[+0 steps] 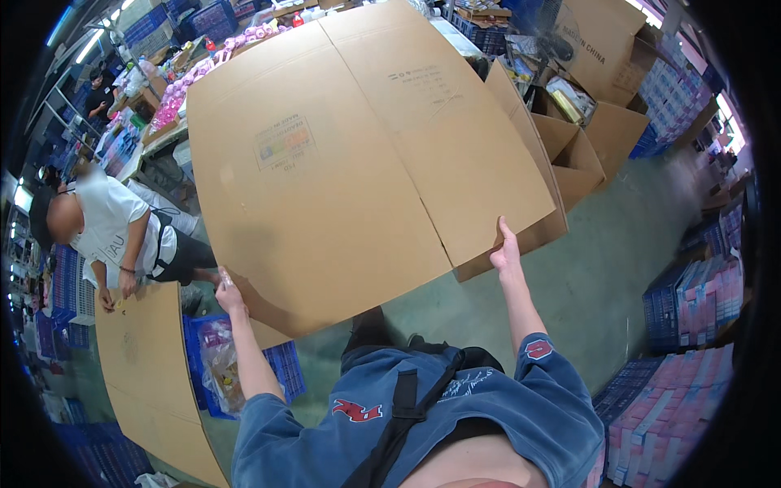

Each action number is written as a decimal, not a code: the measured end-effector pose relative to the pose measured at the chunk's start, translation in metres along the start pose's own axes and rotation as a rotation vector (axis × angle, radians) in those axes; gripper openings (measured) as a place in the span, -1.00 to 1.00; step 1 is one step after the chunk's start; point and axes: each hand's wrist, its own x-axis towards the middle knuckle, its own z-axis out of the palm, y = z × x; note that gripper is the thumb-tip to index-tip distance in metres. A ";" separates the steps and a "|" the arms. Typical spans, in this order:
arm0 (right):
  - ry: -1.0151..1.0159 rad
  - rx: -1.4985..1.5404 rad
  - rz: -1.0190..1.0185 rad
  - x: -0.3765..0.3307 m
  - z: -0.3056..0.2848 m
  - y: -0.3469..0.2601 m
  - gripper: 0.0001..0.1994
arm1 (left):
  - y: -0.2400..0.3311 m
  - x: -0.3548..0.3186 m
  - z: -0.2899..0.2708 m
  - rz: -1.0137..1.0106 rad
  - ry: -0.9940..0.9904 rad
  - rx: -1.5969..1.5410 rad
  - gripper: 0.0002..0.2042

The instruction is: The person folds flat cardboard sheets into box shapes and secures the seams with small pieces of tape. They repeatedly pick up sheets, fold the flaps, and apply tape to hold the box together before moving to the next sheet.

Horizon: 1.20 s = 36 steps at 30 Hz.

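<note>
A large flat cardboard sheet [342,195], brown with a crease and slit across it and faded dark print, stretches out in front of me. My left hand [229,294] grips its near left edge. At the near right edge my right hand [506,248] is closed round the sheet, thumb on top and fingers hidden below. The far end of the sheet reaches a cluttered worktable. Under its right side another piece of cardboard [533,238] shows, partly hidden.
A co-worker [122,220] stands at the left over another cardboard sheet [150,366]. A blue crate [285,366] holding plastic bags sits by my left forearm. Open cartons [582,163] stand far right; stacked pink boxes [675,415] and blue crates line the near right.
</note>
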 end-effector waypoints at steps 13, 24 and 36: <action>0.109 -0.398 0.356 0.277 0.171 0.159 -0.74 | 0.088 0.337 0.223 0.335 0.048 0.931 -0.46; 0.343 -1.957 -0.713 0.202 0.177 0.004 -0.62 | 0.062 0.254 0.323 0.724 -0.406 0.977 -0.38; 0.833 -2.163 -0.524 0.253 0.043 -0.188 -0.31 | -0.005 -0.053 0.262 0.413 -0.492 0.571 -0.72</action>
